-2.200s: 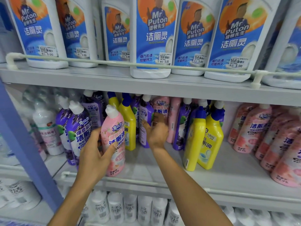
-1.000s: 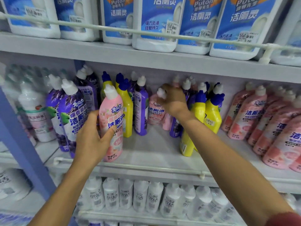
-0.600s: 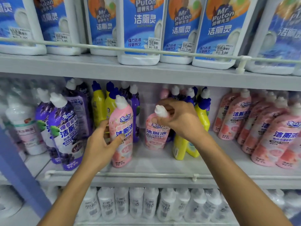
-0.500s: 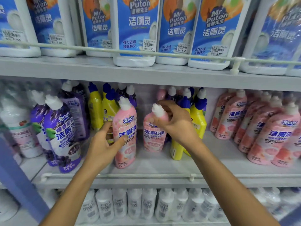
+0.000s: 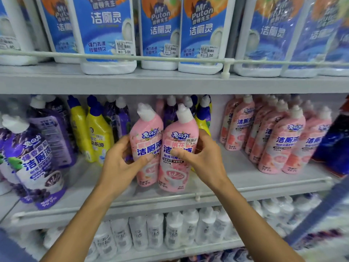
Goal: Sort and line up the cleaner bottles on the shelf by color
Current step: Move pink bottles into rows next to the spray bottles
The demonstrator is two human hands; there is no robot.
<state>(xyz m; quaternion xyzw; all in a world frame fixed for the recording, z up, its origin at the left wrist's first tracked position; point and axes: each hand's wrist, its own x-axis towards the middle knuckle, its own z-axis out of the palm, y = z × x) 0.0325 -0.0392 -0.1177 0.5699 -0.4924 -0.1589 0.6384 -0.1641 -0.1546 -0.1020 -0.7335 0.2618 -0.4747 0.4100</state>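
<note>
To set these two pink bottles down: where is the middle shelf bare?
Bare shelf lies between the held pink bottles and the pink group at right, and before the yellow bottles. The back row is crowded.

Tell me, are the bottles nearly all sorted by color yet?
Only partly. Done: a pink row stands together at the right of the shelf. In hand: the left hand grips the left pink bottle and the right hand grips the right pink bottle, side by side out front. Left: yellow bottles and purple bottles sit mixed behind.
</note>
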